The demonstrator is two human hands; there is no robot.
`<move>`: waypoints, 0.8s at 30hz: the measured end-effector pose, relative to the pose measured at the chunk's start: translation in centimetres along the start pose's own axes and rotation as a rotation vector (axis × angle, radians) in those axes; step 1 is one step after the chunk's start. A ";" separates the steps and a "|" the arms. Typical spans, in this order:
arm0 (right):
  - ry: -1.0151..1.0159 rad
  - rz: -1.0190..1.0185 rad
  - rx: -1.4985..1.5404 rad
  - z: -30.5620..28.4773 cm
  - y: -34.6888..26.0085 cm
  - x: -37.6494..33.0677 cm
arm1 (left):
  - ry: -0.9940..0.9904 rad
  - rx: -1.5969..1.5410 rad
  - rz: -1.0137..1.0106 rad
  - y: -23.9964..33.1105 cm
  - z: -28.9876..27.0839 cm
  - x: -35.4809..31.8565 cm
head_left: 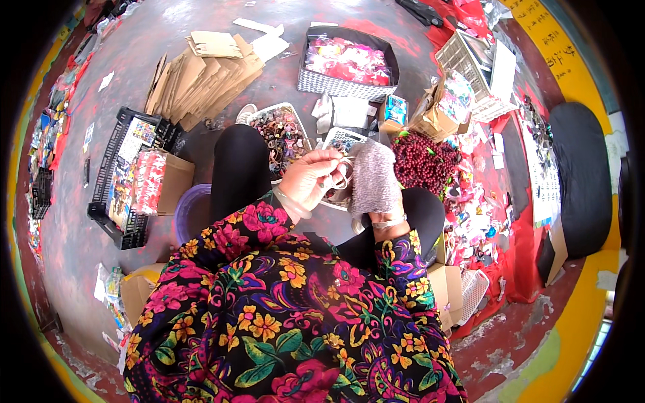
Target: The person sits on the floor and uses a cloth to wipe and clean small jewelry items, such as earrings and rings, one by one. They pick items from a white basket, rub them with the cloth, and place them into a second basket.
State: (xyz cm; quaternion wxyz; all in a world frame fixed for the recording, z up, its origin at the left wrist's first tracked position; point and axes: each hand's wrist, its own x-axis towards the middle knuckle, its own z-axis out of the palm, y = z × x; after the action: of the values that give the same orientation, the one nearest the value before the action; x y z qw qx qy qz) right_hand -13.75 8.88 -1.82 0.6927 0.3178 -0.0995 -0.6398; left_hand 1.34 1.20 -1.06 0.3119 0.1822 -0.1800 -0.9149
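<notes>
My left hand [309,180] is closed in a pinch on a thin, cream-coloured cord loop [344,173]. Just to its right, a fuzzy grey-mauve knit piece [374,176] is held up by my right hand [387,216]. The knit covers most of that hand, so its fingers are hidden and only the base and wrist show. The loop hangs against the left edge of the knit; whether the two are joined I cannot tell. Below and beyond my hands stands a small white basket [344,138], partly hidden.
Beyond my left knee sits a tray [304,127] of hair ties. Dark red beads [424,163] lie by my right knee. Farther off stand a checked fabric bin [346,83], stacked flat cardboard [201,80] and a white crate [494,107]. At left are a black crate [111,225] and purple tub [183,221].
</notes>
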 end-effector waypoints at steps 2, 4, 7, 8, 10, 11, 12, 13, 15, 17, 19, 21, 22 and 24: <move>0.058 -0.394 -1.114 0.2 1.6 0.1 | 0.065 0.096 0.051 -0.3 0.2 -0.1; -0.025 -0.253 -1.235 -0.9 0.9 0.5 | 0.177 0.179 0.121 -1.0 1.0 -0.3; 0.004 -0.281 -1.028 -2.1 1.7 0.5 | 0.164 0.178 0.070 -1.2 1.3 -0.5; 0.022 -0.284 -0.985 -2.1 1.8 0.5 | 0.165 0.164 0.045 -1.1 1.5 -0.6; 0.059 -0.290 -0.898 -2.2 2.1 0.7 | 0.135 0.160 0.031 -1.1 1.3 -0.5; 0.010 -0.287 -0.837 -2.6 1.8 1.0 | 0.106 0.155 0.023 -1.2 0.9 -0.4; -0.005 -0.353 -0.885 -3.0 1.4 1.0 | 0.077 0.149 0.015 -1.3 0.6 -0.4; -0.020 -0.419 -0.933 -3.3 1.2 0.8 | 0.075 0.171 0.013 -1.5 0.5 -0.3; -0.063 -0.475 -0.928 -3.8 1.0 0.7 | 0.096 0.214 -0.003 -1.9 0.6 -0.3; 0.003 -0.544 -0.951 -4.2 0.3 0.9 | 0.098 0.246 -0.003 -2.6 1.0 -0.3; -0.022 -0.564 -1.064 -4.8 -0.9 0.9 | 0.105 0.214 -0.009 -2.9 1.3 -0.2; 0.006 -0.549 -1.139 -4.2 -0.7 0.6 | 0.096 0.182 0.008 -3.1 1.0 -0.1; 0.020 -0.541 -1.176 -3.8 -0.4 0.4 | 0.081 0.130 0.021 -2.8 0.8 0.0; -0.002 -0.474 -1.096 -3.3 -0.7 0.8 | 0.051 0.031 0.048 -1.7 0.9 0.2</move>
State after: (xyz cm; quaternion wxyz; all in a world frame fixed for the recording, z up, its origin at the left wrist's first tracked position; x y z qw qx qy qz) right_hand -12.43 9.19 -4.99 0.5939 -0.0733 0.3180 -0.7353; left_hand -0.04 2.57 -1.10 0.3353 0.2061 -0.1906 -0.8993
